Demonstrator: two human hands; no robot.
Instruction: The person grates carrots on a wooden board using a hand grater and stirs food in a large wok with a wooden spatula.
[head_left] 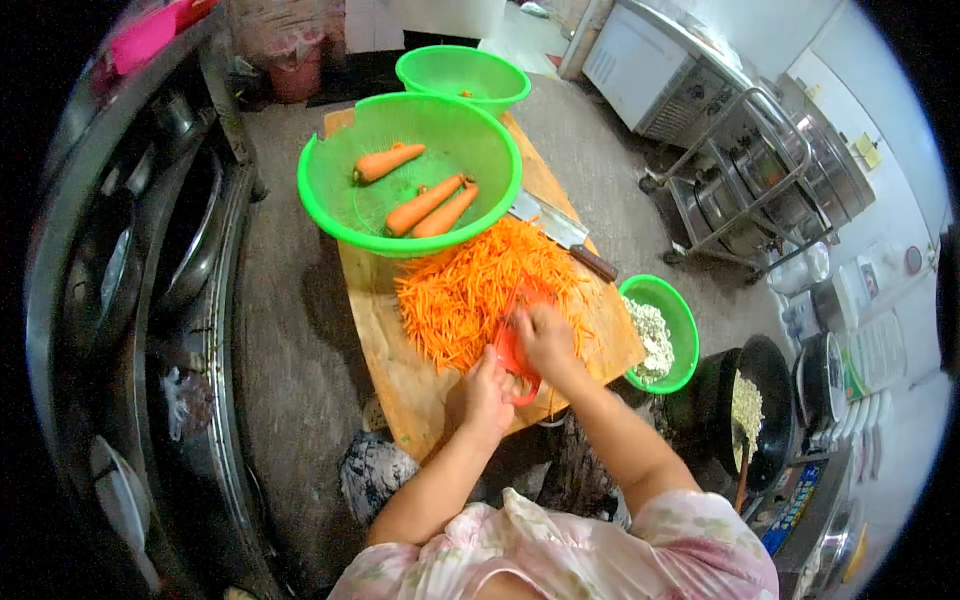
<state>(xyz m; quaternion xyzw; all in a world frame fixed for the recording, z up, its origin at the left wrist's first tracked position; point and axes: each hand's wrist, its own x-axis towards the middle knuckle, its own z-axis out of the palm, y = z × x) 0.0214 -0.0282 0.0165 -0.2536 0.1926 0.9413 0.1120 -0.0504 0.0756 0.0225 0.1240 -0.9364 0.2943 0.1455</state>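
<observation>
My left hand [487,392] is closed round the lower left edge of a red grater [512,345], near its handle loop. Over the grater's face, my right hand [545,338] is closed on something I cannot make out. Beneath and beyond them, shredded carrot [450,305] is heaped on a wooden board [375,345]. A green basket [312,190] with whole carrots [410,207] rests at the board's far left part. A cleaver [560,232] with a brown handle lies along the board's right edge, behind the heap.
Another green basket [515,92] stands beyond. At right are a green bowl of pale pieces [652,340], a dark wok [775,415] and a metal cart [745,190]. Metal shelving [225,300] runs along the left. A red bin [297,80] stands at the back.
</observation>
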